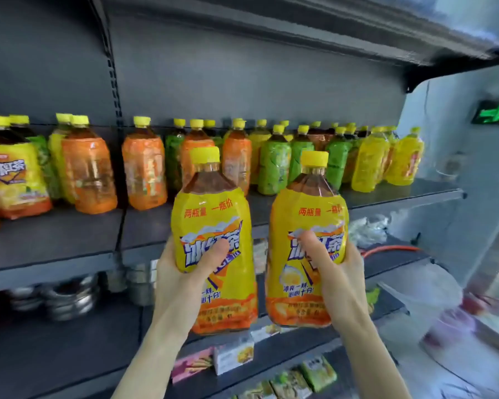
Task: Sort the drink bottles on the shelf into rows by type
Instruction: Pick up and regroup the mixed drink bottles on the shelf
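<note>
- Gripping two upright yellow-labelled plastic tea bottles, left hand (185, 272) wraps one (213, 254), right hand (337, 272) the other (308, 249)
- Dark metal shelf (69, 243) lies ahead, above the hands

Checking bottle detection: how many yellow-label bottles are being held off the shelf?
2. One yellow-label bottle in the left hand, the other yellow-label bottle in the right hand, side by side before the shelf. More yellow-label ones stand on it.

Steel bowls (67, 298), snack packets (317, 372) below.
</note>
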`<state>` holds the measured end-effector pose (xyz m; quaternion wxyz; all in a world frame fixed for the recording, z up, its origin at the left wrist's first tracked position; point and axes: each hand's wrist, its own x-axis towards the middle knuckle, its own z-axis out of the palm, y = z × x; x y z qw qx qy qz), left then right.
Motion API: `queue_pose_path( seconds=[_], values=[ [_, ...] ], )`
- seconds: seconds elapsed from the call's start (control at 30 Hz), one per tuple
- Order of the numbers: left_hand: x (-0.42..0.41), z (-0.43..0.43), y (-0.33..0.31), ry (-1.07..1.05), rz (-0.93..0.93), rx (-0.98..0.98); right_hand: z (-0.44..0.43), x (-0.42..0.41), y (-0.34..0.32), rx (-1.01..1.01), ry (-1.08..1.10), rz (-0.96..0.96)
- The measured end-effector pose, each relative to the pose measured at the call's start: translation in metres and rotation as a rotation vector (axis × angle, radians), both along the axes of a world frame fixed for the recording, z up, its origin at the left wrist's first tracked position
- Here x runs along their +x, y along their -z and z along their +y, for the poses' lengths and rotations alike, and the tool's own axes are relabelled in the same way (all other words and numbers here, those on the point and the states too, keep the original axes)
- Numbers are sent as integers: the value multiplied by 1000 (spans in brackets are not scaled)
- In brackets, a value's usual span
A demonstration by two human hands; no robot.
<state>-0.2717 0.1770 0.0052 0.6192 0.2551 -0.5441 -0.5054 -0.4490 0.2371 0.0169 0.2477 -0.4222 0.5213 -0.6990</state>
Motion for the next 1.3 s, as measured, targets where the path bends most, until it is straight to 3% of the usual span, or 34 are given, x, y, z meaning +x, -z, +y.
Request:
queue_pose_path(
  seconds=[0.3,0.73,1.03,1.3],
  values=[
    [-155,28,1,234,-72,38,66,-139,11,33,246,23],
    [-390,-37,-6,459,-61,-21,29,-350,2,81,474,128],
    [-574,-67,-19,551,-78,-42,9,-512,-7,51,608,95],
    [-728,-74,-8,466,-87,-2,-8,-675,2,65,549,138]
  ],
)
